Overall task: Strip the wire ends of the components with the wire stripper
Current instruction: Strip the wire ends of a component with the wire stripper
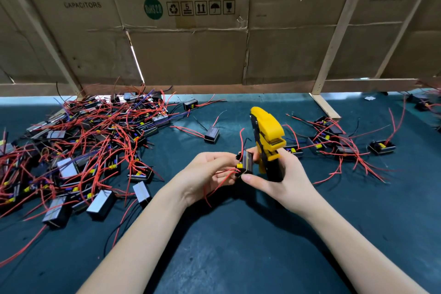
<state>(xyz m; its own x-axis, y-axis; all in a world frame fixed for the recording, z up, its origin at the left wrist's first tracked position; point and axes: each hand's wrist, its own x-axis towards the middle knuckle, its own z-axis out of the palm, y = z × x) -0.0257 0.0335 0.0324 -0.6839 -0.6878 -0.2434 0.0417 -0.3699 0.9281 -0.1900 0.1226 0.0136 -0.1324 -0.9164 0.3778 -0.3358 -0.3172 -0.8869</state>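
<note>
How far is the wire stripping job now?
Possibly done: a small group lies at right, though stripped ends are not discernible. In hand: the left hand holds one component; the right hand grips the wire stripper. Left: probably the large pile.

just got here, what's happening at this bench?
A person is stripping wire ends. The left hand holds a small black component with red wires, and the right hand grips a yellow wire stripper, head up, while its thumb touches the component. No wire sits in the stripper yet. A big pile of components lies to the left on the green mat, a smaller group to the right.
</note>
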